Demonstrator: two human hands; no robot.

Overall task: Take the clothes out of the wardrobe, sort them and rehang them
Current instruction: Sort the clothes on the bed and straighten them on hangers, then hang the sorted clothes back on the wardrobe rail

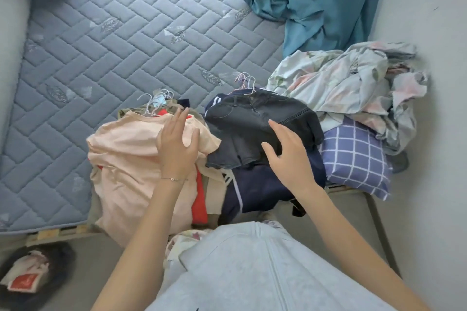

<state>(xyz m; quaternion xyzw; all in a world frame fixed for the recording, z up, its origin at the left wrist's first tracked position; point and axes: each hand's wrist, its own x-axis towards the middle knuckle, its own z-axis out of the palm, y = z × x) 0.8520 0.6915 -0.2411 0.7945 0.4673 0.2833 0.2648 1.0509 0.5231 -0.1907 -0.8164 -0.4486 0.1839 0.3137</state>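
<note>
Head view, frame read 9 o'clock to 3 o'clock. Bare quilted mattress (113, 45) fills the 9 to 12 o'clock sector. At its near edge, about 8 o'clock of centre, lies stack one: a peach T-shirt (126, 159) on top, red and khaki cloth showing under it, and a bunch of wire hangers (158, 100) with hooks pointing to 12 o'clock. The left hand (177, 146) lies over this shirt's right shoulder, fingers (180, 118) straight and spread, gripping nothing. At 3 o'clock of stack one and touching it is stack two: black denim shorts (252, 121) over a navy garment (265, 189), with its own hanger hooks (245, 82) at 12 o'clock. The right hand (288, 159) is over the shorts, fingers loosely parted, nothing pinched; cannot tell whether it touches. Further toward 3 o'clock are a checked pillow (353, 159) and floral bedding (341, 83). Wardrobe not in view. Judgement: removal looks done, sorting into a light and a dark stack is under way, and rehanging is not yet begun.
</note>
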